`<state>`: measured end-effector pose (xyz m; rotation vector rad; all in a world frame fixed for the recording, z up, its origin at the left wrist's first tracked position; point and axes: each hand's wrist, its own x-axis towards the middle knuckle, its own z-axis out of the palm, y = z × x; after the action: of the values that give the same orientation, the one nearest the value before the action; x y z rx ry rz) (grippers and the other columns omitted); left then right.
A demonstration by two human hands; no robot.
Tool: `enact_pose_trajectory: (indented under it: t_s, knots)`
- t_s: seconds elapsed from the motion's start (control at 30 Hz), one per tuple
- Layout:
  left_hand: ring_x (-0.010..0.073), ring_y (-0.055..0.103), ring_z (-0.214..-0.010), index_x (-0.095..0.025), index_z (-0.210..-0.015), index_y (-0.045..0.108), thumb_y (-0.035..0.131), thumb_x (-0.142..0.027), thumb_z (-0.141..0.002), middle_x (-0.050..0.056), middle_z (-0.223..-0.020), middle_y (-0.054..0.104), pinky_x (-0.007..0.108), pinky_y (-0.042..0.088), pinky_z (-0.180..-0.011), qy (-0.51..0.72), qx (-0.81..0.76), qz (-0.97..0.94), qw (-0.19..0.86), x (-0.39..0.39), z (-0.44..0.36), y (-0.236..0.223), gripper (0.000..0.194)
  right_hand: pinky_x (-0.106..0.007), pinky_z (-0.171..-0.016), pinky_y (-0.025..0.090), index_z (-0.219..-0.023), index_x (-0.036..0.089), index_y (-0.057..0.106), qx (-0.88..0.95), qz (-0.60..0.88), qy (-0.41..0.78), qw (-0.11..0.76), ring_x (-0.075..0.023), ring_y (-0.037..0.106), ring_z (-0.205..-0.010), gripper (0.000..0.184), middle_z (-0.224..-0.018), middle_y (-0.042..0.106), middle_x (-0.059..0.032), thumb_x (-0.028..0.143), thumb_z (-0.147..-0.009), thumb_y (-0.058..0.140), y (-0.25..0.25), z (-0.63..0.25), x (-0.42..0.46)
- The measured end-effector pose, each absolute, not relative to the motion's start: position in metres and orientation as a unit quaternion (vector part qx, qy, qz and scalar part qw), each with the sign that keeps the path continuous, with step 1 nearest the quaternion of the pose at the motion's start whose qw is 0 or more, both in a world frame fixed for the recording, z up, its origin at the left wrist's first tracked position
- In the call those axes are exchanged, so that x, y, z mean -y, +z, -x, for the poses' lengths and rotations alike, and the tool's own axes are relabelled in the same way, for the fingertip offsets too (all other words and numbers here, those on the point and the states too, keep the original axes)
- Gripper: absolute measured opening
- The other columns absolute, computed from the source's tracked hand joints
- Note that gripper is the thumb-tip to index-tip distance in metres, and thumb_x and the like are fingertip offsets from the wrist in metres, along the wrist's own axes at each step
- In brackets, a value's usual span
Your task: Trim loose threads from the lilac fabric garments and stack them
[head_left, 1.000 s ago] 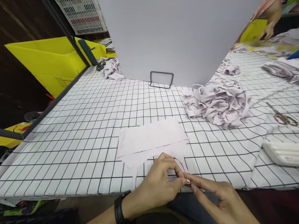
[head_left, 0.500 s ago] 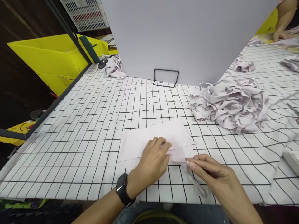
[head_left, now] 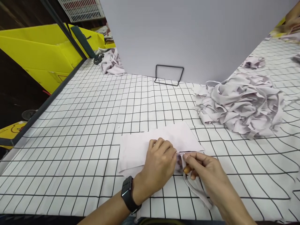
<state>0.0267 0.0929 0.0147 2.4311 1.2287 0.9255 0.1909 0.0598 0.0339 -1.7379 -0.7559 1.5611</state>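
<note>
A pale pink, folded fabric piece (head_left: 134, 148) lies flat on the gridded tablecloth in front of me. My left hand (head_left: 160, 164), with a black watch on the wrist, rests on it with curled fingers and grips its near edge. Right beside those fingertips, my right hand (head_left: 206, 172) pinches the end of a narrow fabric strip (head_left: 198, 192) against the same edge. The rest of that strip hangs down and trails on the table below my right hand. My left fingertips are partly hidden.
A large heap of crumpled pale fabric (head_left: 243, 104) sits to the right. A grey-white panel (head_left: 182, 37) on a black wire stand (head_left: 168, 75) rises at the back. Yellow bins (head_left: 42, 53) stand beyond the left table edge. Another person's hand (head_left: 292, 25) is at far right.
My right hand has moved left and slightly up, bringing the strip to the fabric edge beside my left fingers. My left hand has closed more tightly and shifted slightly right. The view has shifted slightly.
</note>
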Motion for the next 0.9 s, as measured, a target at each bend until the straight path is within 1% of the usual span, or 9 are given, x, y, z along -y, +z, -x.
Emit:
enact_pose_trajectory:
  t_s: [0.1, 0.2, 0.37, 0.47, 0.6, 0.73, 0.83, 0.9]
  knots:
    - [0.018, 0.052, -0.081, -0.015, -0.08, 0.06, 0.053, -0.007, -0.094, 0.002, -0.082, 0.063, 0.037, 0.039, -0.075, 0.305, -0.408, -0.854, 0.104, -0.092, -0.027, 0.015, 0.018, -0.022, -0.051, 0.044, -0.065, 0.018, 0.069, 0.281, 0.67, 0.583, 0.365, -0.011, 0.052, -0.052, 0.035, -0.057, 0.064, -0.0013, 0.05, -0.078, 0.077, 0.034, -0.188, -0.061]
    - [0.0187, 0.05, -0.083, -0.015, -0.081, 0.059, 0.053, -0.005, -0.092, 0.002, -0.083, 0.062, 0.038, 0.039, -0.078, 0.285, -0.398, -0.869, 0.078, -0.091, -0.028, 0.014, 0.016, -0.022, -0.051, 0.042, -0.06, 0.018, 0.064, 0.284, 0.665, 0.577, 0.379, -0.0092, 0.049, -0.048, 0.038, -0.055, 0.061, 0.0006, 0.048, -0.081, 0.075, 0.032, -0.188, -0.061]
    - [0.0187, 0.048, -0.082, -0.015, -0.08, 0.058, 0.054, -0.005, -0.091, 0.002, -0.082, 0.06, 0.039, 0.039, -0.079, 0.28, -0.398, -0.872, 0.062, -0.091, -0.03, 0.014, 0.015, -0.02, -0.05, 0.039, -0.063, 0.018, 0.065, 0.286, 0.656, 0.585, 0.382, -0.0086, 0.049, -0.05, 0.034, -0.056, 0.06, 0.002, 0.044, -0.083, 0.075, 0.027, -0.191, -0.062]
    - [0.0185, 0.048, -0.082, -0.014, -0.079, 0.058, 0.054, -0.004, -0.09, 0.002, -0.081, 0.059, 0.039, 0.039, -0.08, 0.278, -0.398, -0.873, 0.056, -0.091, -0.03, 0.015, 0.015, -0.021, -0.049, 0.038, -0.06, 0.018, 0.064, 0.281, 0.648, 0.595, 0.385, -0.0087, 0.048, -0.049, 0.036, -0.054, 0.058, 0.0022, 0.046, -0.081, 0.077, 0.024, -0.191, -0.064]
    - [0.0191, 0.048, -0.082, -0.014, -0.077, 0.058, 0.053, -0.003, -0.088, 0.003, -0.081, 0.058, 0.039, 0.04, -0.081, 0.265, -0.389, -0.882, 0.038, -0.091, -0.031, 0.017, 0.016, -0.022, -0.048, 0.036, -0.056, 0.018, 0.062, 0.268, 0.637, 0.604, 0.398, -0.009, 0.047, -0.048, 0.038, -0.052, 0.056, 0.0019, 0.045, -0.073, 0.082, 0.023, -0.19, -0.066]
    - [0.0197, 0.048, -0.082, -0.014, -0.076, 0.058, 0.052, -0.002, -0.087, 0.004, -0.08, 0.057, 0.039, 0.04, -0.082, 0.249, -0.383, -0.89, 0.021, -0.091, -0.031, 0.017, 0.018, -0.023, -0.047, 0.033, -0.055, 0.018, 0.061, 0.275, 0.625, 0.617, 0.392, -0.0096, 0.045, -0.048, 0.038, -0.051, 0.054, 0.0016, 0.046, -0.072, 0.081, 0.024, -0.188, -0.067]
    - [0.0192, 0.046, -0.08, -0.015, -0.072, 0.055, 0.052, 0.001, -0.085, 0.003, -0.078, 0.054, 0.039, 0.039, -0.081, 0.238, -0.364, -0.9, 0.005, -0.092, -0.031, 0.018, 0.021, -0.024, -0.046, 0.028, -0.053, 0.019, 0.056, 0.29, 0.622, 0.623, 0.375, -0.0086, 0.038, -0.046, 0.04, -0.048, 0.049, 0.0029, 0.046, -0.071, 0.08, 0.027, -0.189, -0.07]
    - [0.0196, 0.046, -0.08, -0.015, -0.072, 0.055, 0.052, 0.001, -0.085, 0.003, -0.078, 0.054, 0.039, 0.038, -0.08, 0.225, -0.351, -0.909, -0.004, -0.093, -0.032, 0.019, 0.021, -0.024, -0.045, 0.022, -0.05, 0.02, 0.05, 0.309, 0.616, 0.638, 0.344, -0.0074, 0.03, -0.045, 0.045, -0.046, 0.042, 0.005, 0.047, -0.07, 0.079, 0.029, -0.192, -0.073]
